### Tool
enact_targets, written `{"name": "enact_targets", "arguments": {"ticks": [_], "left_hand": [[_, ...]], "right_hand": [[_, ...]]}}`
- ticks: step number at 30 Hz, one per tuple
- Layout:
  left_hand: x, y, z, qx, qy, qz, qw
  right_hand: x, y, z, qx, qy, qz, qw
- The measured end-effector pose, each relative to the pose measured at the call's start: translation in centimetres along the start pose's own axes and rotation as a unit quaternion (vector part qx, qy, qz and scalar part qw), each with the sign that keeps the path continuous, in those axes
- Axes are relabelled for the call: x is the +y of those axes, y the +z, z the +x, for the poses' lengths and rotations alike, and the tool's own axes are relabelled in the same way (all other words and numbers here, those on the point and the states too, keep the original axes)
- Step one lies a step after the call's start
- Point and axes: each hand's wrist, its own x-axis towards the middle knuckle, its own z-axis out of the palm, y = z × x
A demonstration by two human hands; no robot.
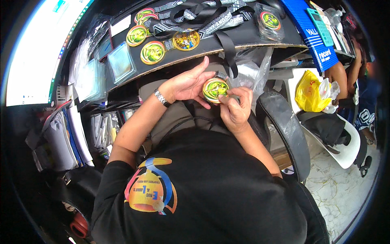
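Observation:
A round gold medal (215, 90) with a green and yellow centre and a red rim is held in front of my body. My left hand (187, 84), palm turned up and thumb raised away, supports it with fingers beneath and beside it. From the other side, my right hand (237, 107) grips the medal's lower right edge, thumb and index finger pinched there. A dark ribbon (228, 51) hangs off the table edge just above the medal. Several similar medals, such as a green-centred one (153, 52), lie on the black tabletop with patterned black-and-white ribbons (211, 25).
Small clear plastic cases (121, 63) lie at the table's left, below a bright screen (36, 49). A stack of round stickers in plastic (269, 21), a blue record book (310, 34) and a teal calculator (319, 26) are at the right. A chair armrest (284, 134) stands beside my right arm.

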Motion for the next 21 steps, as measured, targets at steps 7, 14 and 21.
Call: {"name": "enact_targets", "arguments": {"ticks": [7, 14, 21], "left_hand": [[0.4, 1.9, -1.8, -0.041, 0.139, 0.080, 0.986], [0.7, 2.7, -2.8, -0.028, 0.152, 0.026, 0.988], [0.6, 4.0, -3.2, 0.028, 0.167, 0.094, 0.981]], "right_hand": [[-0.7, -0.4, 0.8, -0.005, 0.004, 0.043, 0.999], [-1.4, -0.9, 1.8, 0.041, 0.218, 0.162, 0.962], [-1.2, -1.9, 3.3, -0.074, 0.471, 0.369, 0.798]]}}
